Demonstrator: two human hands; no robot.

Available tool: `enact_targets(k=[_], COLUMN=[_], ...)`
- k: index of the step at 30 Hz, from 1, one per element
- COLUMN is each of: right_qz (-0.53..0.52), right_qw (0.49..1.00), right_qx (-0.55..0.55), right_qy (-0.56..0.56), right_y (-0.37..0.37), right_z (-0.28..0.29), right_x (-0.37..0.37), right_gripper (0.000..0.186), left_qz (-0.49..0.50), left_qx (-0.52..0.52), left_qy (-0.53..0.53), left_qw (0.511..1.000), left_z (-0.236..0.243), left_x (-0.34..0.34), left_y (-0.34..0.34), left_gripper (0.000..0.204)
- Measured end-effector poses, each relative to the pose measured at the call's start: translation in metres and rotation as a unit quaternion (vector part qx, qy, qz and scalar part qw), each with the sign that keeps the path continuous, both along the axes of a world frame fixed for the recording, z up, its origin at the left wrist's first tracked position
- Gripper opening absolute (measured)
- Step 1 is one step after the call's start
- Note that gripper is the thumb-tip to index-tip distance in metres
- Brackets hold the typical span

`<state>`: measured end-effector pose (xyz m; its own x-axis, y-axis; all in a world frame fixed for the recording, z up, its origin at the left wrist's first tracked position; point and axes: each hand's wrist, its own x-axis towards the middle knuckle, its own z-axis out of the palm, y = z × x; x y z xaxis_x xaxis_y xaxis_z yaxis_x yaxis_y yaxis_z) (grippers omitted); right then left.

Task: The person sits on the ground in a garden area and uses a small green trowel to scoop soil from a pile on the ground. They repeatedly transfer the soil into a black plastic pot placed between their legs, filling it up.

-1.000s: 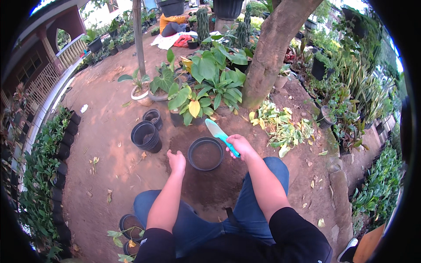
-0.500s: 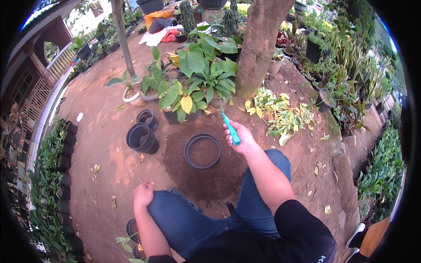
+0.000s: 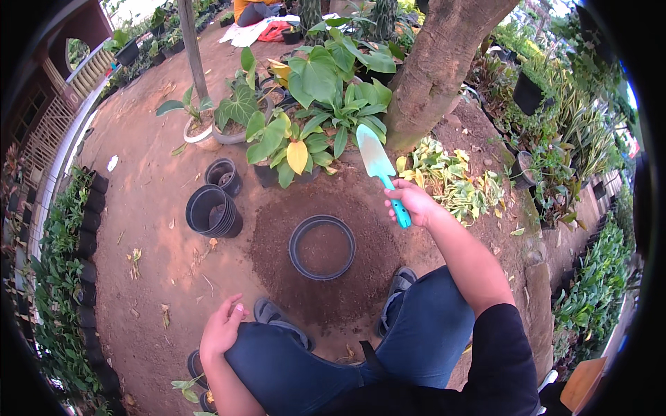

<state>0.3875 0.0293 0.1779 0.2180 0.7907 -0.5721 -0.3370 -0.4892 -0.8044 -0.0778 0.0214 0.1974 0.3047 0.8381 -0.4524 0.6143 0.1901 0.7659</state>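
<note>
A turquoise hand trowel [image 3: 377,161] is gripped by its handle in my right hand [image 3: 415,202], which is held out over the ground. The blade points up and away, with brownish smears on its face. My left hand [image 3: 223,324] rests beside my left knee, fingers loosely apart and holding nothing. Between my feet and the plants stands a round black plastic pot [image 3: 322,247] with brown soil visible inside its rim. Dark loose soil [image 3: 277,277] is spread on the ground all round it. The trowel is apart from the pot, to its upper right.
A stack of black pots [image 3: 213,211] and a smaller black pot [image 3: 223,177] stand to the left. Leafy potted plants [image 3: 316,104] and a tree trunk [image 3: 433,69] are ahead. Cut variegated leaves [image 3: 458,180] lie at right. Potted plant rows line both sides.
My right hand has moved rightward and turned, so the trowel's blade now shows broad side on. My left hand's fingers have loosened. My knees have spread, bringing both feet into view.
</note>
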Motion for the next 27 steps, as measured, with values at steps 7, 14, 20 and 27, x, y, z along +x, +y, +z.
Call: enact_targets(k=[7, 14, 20, 27], right_qz=[0.169, 0.221, 0.219, 0.167], right_qw=[0.902, 0.830, 0.845, 0.863], right_qx=[-0.114, -0.189, -0.192, -0.193], right_qy=[-0.381, -0.477, -0.448, -0.436], right_y=[0.010, -0.026, -0.031, -0.025], right_z=[-0.062, -0.183, -0.242, -0.295], right_x=[0.039, 0.060, 0.058, 0.046], right_gripper=[0.031, 0.043, 0.041, 0.038], left_qz=[-0.026, -0.088, -0.050, -0.037], left_qx=[-0.015, 0.002, -0.047, -0.137], left_qy=[0.006, 0.012, -0.030, -0.011], left_qw=[1.000, 0.996, 0.997, 0.990], left_z=[0.019, 0.012, 0.008, 0.021], left_x=[0.024, 0.044, 0.059, 0.075], left_y=[0.008, 0.021, 0.025, 0.041], left_gripper=[0.037, 0.037, 0.040, 0.041])
